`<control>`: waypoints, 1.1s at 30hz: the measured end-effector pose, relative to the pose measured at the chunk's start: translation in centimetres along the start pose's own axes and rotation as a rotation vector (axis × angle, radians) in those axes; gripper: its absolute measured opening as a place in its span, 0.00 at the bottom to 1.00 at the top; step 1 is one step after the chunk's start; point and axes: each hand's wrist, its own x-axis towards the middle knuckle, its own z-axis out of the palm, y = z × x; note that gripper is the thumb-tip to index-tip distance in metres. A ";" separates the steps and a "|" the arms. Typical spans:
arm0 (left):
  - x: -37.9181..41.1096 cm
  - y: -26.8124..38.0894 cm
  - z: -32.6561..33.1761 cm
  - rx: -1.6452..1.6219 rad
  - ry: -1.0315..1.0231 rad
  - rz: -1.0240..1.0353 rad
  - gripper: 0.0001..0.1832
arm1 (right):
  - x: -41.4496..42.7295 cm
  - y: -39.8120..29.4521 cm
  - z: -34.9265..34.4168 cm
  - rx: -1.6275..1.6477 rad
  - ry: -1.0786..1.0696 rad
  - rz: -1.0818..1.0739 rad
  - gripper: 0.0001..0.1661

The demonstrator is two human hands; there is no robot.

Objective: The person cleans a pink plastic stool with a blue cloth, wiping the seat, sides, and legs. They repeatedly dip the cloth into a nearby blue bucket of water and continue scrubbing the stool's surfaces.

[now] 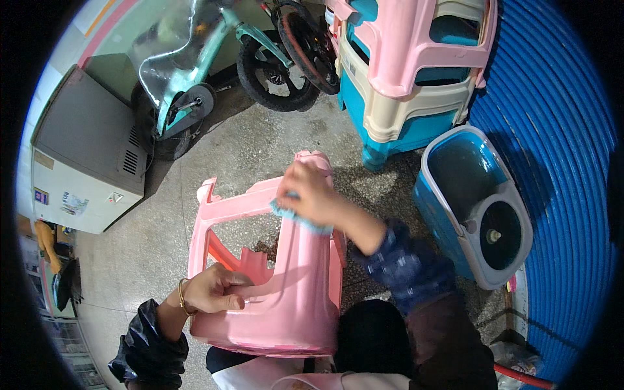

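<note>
A pink plastic stool (304,292) lies tipped on its side, its seat towards me and its legs pointing away. My left hand (217,287) grips the edge of an opening in its side, thumb on the outside. With my right hand (309,192), slightly blurred, I press a light blue cloth (312,225) onto the upper leg near its foot end. Part of the cloth is hidden under my fingers.
A blue mop bucket (438,234) with grey rim and a round wringer basket stands at right, beside a blue ribbed wall (565,146). Stacked pink, cream and blue stools (419,73) rise behind it. A turquoise bicycle (200,68) and a grey-and-white cabinet (87,136) are at upper left.
</note>
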 end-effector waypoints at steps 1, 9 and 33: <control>0.1 -0.2 -0.2 0.039 -0.014 -0.016 0.29 | 1.2 2.0 -0.3 0.148 -0.036 -0.025 0.14; 1.3 1.2 0.0 0.069 0.005 0.015 0.33 | 6.2 -2.0 5.0 -0.121 -0.504 -0.371 0.20; 1.1 -1.7 0.0 0.165 0.065 0.236 0.28 | 11.6 -5.1 13.3 -0.138 -0.716 -0.407 0.21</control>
